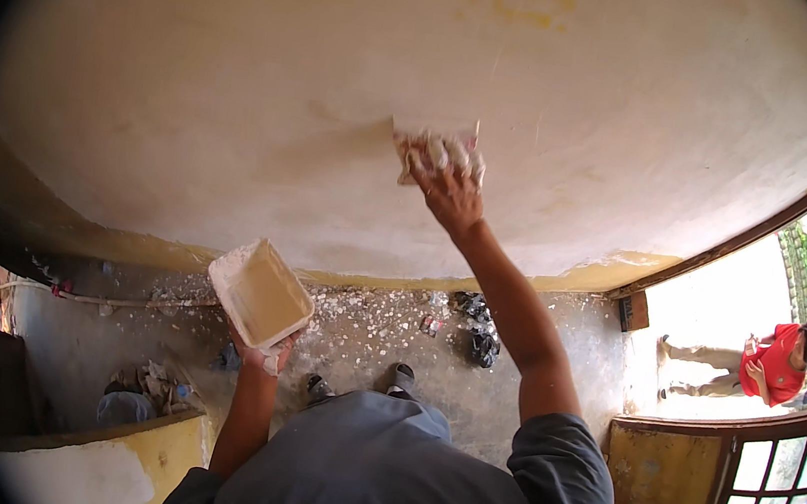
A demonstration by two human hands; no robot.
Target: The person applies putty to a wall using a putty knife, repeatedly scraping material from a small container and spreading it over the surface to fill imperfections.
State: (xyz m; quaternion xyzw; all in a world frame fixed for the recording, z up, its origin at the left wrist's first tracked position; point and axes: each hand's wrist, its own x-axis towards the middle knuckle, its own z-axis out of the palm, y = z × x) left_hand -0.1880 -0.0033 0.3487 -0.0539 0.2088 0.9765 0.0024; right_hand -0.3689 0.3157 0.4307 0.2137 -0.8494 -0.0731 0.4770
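My right hand is stretched up to the wall, its fingers smeared with white paste and closed over a flat, wide putty spreader. The spreader's far edge lies against the pale, coated surface; the hand hides much of it. Lower and to the left, my left hand grips the near end of a rectangular plastic tub. The tub is crusted white along its rim, and cream-coloured putty lies inside. A darker, damp-looking patch shows on the wall left of the spreader.
White flakes litter the floor along the wall's foot. Black plastic bags lie there too. A low yellow wall stands at lower left, with rubbish behind it. Through the doorway at right, a person in a red shirt stands outside.
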